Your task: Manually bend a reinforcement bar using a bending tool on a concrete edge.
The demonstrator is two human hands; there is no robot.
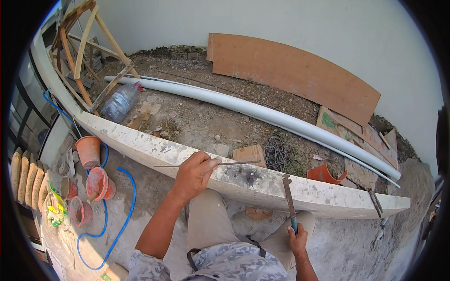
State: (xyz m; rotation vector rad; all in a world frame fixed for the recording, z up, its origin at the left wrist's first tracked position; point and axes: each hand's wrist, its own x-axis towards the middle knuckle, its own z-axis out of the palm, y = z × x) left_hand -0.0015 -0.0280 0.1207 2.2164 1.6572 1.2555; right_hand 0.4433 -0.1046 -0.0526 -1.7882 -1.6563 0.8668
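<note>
My left hand (194, 169) is closed around a thin steel rod (241, 162), held crosswise over the pale concrete ledge (150, 141). The rod sticks out on both sides of the fist. Lower right, my right hand (297, 239) grips the blue handle of a bending wrench (288, 199), a flat steel tool with a notched head. Its head lies over the ledge, pointing away from me. Between the two hands the ledge carries a dark smudge. A few short metal bars (375, 204) rest across the ledge at the right.
Beyond the ledge lie dark bent wire rings (277, 152), a long white pipe (225, 101), a plywood sheet (290, 70), a broken orange piece (326, 174) and a large plastic bottle (121, 103). At left stand a timber frame (84, 47), red buckets (101, 182), a blue hose (132, 206) and sacks (29, 180).
</note>
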